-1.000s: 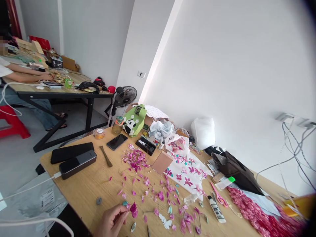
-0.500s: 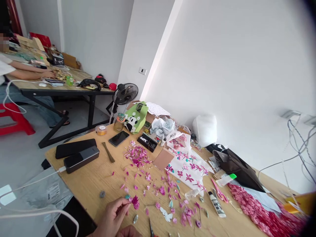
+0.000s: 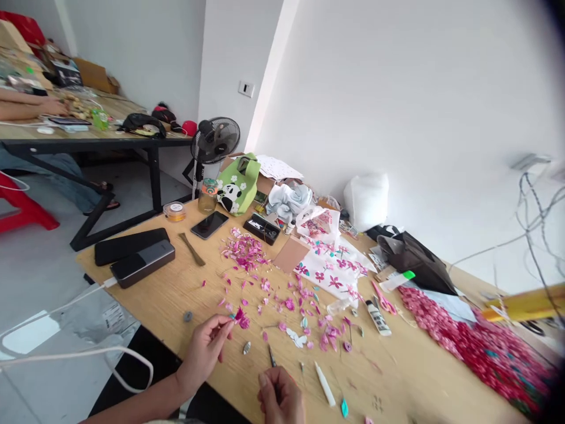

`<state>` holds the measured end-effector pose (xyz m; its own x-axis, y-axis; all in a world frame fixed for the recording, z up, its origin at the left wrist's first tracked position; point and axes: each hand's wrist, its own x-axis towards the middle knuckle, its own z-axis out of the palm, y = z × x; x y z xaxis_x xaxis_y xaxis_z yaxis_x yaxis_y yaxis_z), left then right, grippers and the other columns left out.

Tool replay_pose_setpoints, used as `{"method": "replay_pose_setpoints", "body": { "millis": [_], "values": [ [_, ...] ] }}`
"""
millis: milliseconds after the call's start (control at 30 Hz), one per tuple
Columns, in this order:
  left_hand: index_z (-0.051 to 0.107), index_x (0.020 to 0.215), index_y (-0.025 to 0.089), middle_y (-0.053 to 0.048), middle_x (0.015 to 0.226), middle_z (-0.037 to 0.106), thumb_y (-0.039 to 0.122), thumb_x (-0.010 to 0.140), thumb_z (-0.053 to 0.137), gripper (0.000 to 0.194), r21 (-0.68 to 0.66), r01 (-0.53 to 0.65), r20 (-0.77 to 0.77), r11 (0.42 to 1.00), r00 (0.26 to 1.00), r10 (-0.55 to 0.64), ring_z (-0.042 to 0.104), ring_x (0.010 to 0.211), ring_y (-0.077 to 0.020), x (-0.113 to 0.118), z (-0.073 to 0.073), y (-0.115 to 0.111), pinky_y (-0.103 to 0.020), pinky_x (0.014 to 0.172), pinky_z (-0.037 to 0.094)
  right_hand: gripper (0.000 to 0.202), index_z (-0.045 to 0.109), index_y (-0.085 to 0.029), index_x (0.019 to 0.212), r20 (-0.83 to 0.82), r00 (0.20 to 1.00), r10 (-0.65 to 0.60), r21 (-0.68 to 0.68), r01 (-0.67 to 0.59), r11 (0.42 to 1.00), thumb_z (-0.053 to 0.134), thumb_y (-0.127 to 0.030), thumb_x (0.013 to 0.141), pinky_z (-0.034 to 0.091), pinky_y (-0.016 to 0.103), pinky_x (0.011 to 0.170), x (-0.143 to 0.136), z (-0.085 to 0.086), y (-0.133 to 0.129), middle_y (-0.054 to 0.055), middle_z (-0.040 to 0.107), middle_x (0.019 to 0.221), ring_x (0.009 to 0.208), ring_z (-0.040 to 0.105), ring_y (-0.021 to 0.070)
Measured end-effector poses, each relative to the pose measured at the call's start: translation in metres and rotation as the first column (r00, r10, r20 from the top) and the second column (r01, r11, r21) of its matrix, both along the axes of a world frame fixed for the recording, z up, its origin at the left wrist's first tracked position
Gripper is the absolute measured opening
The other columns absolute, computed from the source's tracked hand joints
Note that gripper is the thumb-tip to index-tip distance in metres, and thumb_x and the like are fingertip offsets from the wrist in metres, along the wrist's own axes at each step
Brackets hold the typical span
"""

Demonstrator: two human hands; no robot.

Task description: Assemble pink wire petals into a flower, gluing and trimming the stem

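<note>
- Flower [image 3: 242,318] in deep magenta, seen from my head view, sits at the fingertips of my left hand [image 3: 200,353], above the near part of the wooden surface [image 3: 168,306]; thumb and forefinger are nearly closed in a light pinch, with a bit of teal showing at its base.
- My right hand [image 3: 282,397] is curled, thumb close to the fingers, over the near end of a thin dark tool [image 3: 272,355] whose point faces away from me; I cannot tell how firmly it is held, or whether it is held at all.
- Between my hands lies a small silvery leaf shape [image 3: 246,348], with white petal-shaped pieces [image 3: 296,337] beyond the tool and a slim white tube [image 3: 325,384] to its right.
- Pinching harder could, I judge, crush or tear the petals; too loose, and the flower could drop among the loose pink petals [image 3: 245,250] and scraps, hard to pick out again.
- That tool's point could nick a petal or my left fingers if the two hands met carelessly.
- A white cable [image 3: 88,351] loops near my left forearm; a snag there could jerk my pinch.
</note>
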<state>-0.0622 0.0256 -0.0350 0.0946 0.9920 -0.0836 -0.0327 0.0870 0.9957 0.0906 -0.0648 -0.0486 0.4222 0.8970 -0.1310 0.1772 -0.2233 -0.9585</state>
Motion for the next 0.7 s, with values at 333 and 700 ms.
{"method": "replay_pose_setpoints", "body": {
  "millis": [333, 700],
  "values": [
    [0.060, 0.066, 0.017, 0.002, 0.059, 0.057, 0.051, 0.078, 0.058, 0.036, -0.074, 0.169, -0.032, 0.983, 0.985, -0.171, 0.047, 0.044, -0.0096, 0.024, 0.012, -0.010, -0.020, 0.044, 0.039, 0.041, 0.069, -0.015, 0.072, -0.032, 0.982, -0.185, 0.031, 0.186, 0.982, 0.065, -0.056, 0.072, 0.043, 0.025, 0.054, 0.052, 0.022, -0.030, 0.002, 0.059, 0.062, 0.056, 0.051, 0.0149],
    [0.058, 0.060, 0.017, 0.004, 0.051, 0.055, 0.056, 0.065, 0.063, 0.039, -0.250, 0.288, 0.035, 0.924, 0.957, -0.289, 0.027, 0.029, -0.0049, 0.064, 0.029, -0.024, -0.021, 0.032, 0.017, 0.038, 0.070, -0.016, 0.085, 0.113, 0.967, -0.226, -0.050, 0.233, 0.971, 0.060, -0.051, 0.077, 0.048, 0.028, 0.074, 0.078, 0.019, -0.069, 0.008, 0.071, 0.083, 0.082, 0.063, 0.0230]
  ]
}}
